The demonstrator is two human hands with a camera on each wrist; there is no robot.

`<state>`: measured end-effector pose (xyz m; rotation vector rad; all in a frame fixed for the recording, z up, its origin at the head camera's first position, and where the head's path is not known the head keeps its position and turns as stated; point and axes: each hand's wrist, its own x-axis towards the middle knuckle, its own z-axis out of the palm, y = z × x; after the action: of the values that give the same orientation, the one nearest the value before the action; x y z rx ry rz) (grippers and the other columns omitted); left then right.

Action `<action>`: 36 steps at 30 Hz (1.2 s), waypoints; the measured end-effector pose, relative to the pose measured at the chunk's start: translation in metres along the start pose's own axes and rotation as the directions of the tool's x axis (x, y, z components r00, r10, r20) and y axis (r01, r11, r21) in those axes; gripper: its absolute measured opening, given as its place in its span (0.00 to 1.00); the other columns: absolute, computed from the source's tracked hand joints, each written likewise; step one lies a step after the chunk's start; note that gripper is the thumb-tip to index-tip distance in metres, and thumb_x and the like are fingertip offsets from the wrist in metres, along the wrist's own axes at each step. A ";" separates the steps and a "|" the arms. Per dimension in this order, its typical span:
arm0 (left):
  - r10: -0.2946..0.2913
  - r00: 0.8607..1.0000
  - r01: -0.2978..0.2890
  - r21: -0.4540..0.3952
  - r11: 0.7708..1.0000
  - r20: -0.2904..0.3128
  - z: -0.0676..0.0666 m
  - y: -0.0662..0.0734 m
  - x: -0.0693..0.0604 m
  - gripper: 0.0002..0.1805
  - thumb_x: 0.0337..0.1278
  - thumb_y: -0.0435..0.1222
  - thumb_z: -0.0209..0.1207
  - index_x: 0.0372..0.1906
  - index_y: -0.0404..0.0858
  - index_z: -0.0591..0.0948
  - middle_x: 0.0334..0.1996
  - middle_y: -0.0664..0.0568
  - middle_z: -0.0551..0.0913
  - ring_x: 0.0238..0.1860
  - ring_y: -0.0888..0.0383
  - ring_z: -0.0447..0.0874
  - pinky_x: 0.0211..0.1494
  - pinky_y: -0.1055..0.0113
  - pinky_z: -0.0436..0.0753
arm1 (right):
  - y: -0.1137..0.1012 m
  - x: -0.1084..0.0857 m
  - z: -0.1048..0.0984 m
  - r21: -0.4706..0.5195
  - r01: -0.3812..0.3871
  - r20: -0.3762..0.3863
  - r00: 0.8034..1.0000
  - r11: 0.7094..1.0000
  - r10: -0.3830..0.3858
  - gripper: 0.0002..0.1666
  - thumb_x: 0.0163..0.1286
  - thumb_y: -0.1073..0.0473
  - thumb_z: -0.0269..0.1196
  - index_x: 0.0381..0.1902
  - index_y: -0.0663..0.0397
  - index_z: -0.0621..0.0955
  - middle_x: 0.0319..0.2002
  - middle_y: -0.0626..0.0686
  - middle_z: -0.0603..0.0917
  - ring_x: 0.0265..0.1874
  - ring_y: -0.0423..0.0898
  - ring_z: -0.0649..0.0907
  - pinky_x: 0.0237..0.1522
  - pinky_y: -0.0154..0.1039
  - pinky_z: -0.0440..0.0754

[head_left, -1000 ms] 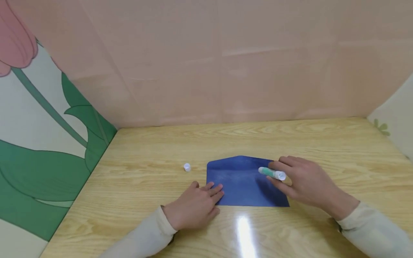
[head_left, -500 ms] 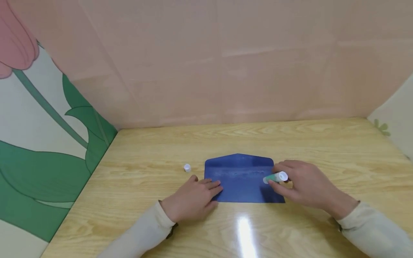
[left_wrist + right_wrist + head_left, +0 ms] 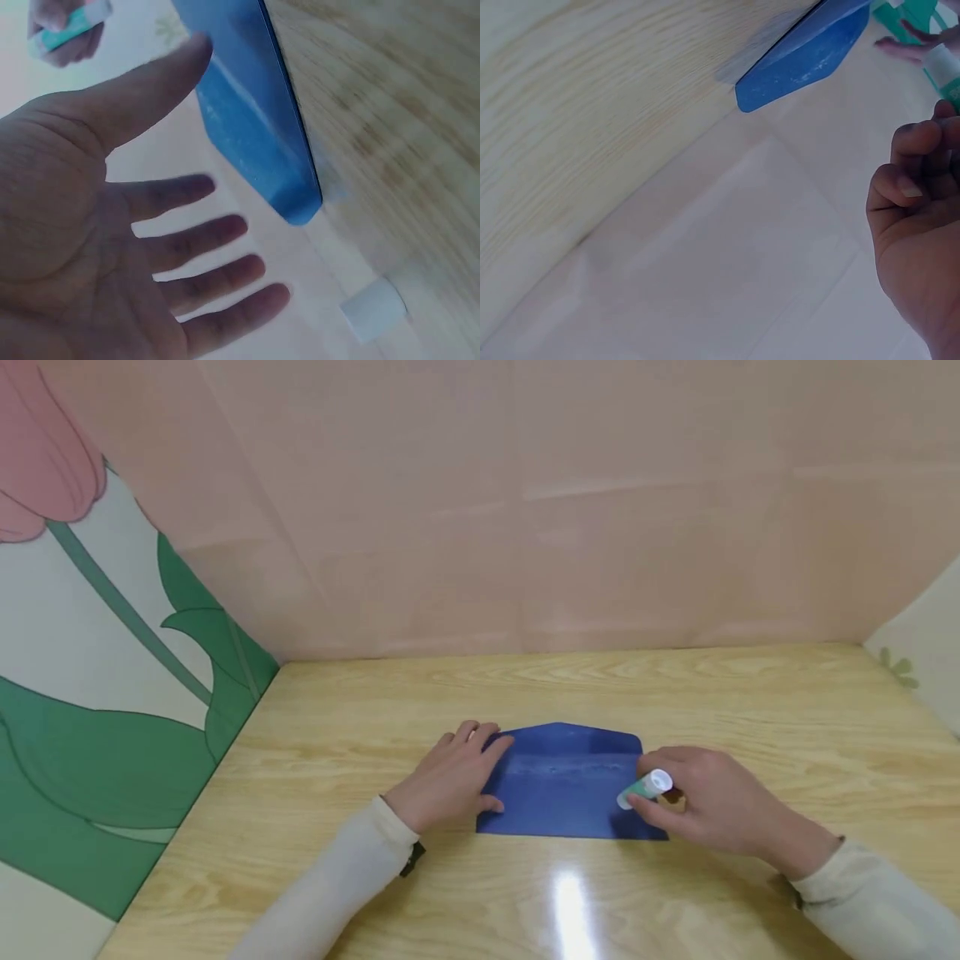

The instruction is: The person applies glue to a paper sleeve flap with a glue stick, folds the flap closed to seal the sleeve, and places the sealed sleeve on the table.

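A blue envelope [image 3: 558, 802] lies on the table with its pointed flap [image 3: 573, 739] unfolded away from me. Whitish smears show on the flap in the right wrist view. My right hand [image 3: 712, 806] holds a white and green glue stick [image 3: 643, 788], uncapped, above the envelope's right part. My left hand [image 3: 453, 777] is at the envelope's left end, fingers spread and fairly straight, thumb near its front left corner. Its palm [image 3: 60, 225] shows nothing held; contact with the paper is unclear. The white cap [image 3: 375, 309] stands beyond the left fingers, hidden behind the hand in the head view.
The wood-grain table [image 3: 337, 718] extends around the envelope. A pinkish sheet [image 3: 525, 527] covers the back. A panel printed with a tulip and leaves [image 3: 112, 760] borders the left side, and a pale panel [image 3: 926, 652] the right.
My left hand has lifted off the envelope's lower left part and moved up to its left end, covering the cap. The glue stick has tilted more upright and shifted slightly right and nearer.
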<state>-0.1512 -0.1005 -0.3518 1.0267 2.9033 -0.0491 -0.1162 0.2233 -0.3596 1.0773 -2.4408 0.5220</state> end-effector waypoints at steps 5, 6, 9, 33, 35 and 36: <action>-0.061 0.996 0.065 -0.064 0.996 0.066 0.007 0.002 0.007 0.62 0.47 0.60 0.70 0.81 0.47 0.47 0.80 0.45 0.51 0.80 0.44 0.49 0.74 0.46 0.66 | -0.001 0.000 0.001 -0.007 0.016 -0.006 1.000 1.000 -0.016 0.17 0.54 0.52 0.74 0.28 0.33 0.74 0.21 0.32 0.69 0.22 0.24 0.65 0.22 0.19 0.61; -0.064 0.995 0.070 -0.074 0.995 0.076 0.008 0.002 0.008 0.63 0.47 0.60 0.70 0.81 0.47 0.45 0.80 0.45 0.50 0.80 0.44 0.48 0.75 0.46 0.65 | -0.001 -0.001 0.001 -0.008 0.017 -0.006 1.000 1.000 -0.017 0.17 0.54 0.52 0.74 0.28 0.33 0.73 0.21 0.32 0.69 0.22 0.24 0.65 0.22 0.19 0.61; -0.059 0.993 0.068 -0.096 0.993 0.102 0.010 0.003 0.008 0.63 0.50 0.58 0.68 0.81 0.46 0.42 0.80 0.46 0.51 0.80 0.45 0.49 0.76 0.46 0.63 | -0.002 -0.001 0.000 -0.015 0.009 -0.003 1.000 1.000 -0.009 0.17 0.53 0.52 0.74 0.28 0.33 0.74 0.21 0.32 0.69 0.22 0.24 0.65 0.22 0.19 0.61; 0.025 0.999 -0.021 0.128 0.992 -0.031 0.010 0.019 0.004 0.47 0.55 0.54 0.67 0.76 0.41 0.63 0.68 0.51 0.71 0.64 0.51 0.74 0.63 0.50 0.76 | -0.003 0.000 -0.002 -0.073 -0.037 0.054 0.998 0.997 0.041 0.15 0.55 0.51 0.73 0.27 0.34 0.74 0.20 0.32 0.68 0.21 0.24 0.63 0.22 0.23 0.62; 0.024 0.999 -0.018 0.137 0.990 -0.041 0.009 0.021 0.004 0.46 0.55 0.54 0.68 0.75 0.41 0.64 0.67 0.51 0.72 0.63 0.51 0.75 0.61 0.48 0.77 | -0.003 0.000 -0.002 -0.079 -0.038 0.050 0.998 0.996 0.042 0.15 0.55 0.51 0.73 0.26 0.35 0.74 0.20 0.32 0.68 0.21 0.24 0.63 0.22 0.23 0.62; 0.026 0.999 -0.019 0.147 0.989 -0.047 0.009 0.022 0.003 0.45 0.55 0.54 0.68 0.75 0.42 0.65 0.67 0.51 0.72 0.63 0.51 0.75 0.60 0.48 0.78 | -0.003 0.000 -0.003 -0.081 -0.040 0.048 0.998 0.996 0.044 0.15 0.55 0.51 0.73 0.27 0.35 0.74 0.20 0.32 0.68 0.21 0.24 0.63 0.22 0.23 0.62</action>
<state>-0.1399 -0.0820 -0.3610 1.0973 2.9695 -0.2428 -0.1136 0.2226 -0.3567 1.0199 -2.5093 0.4117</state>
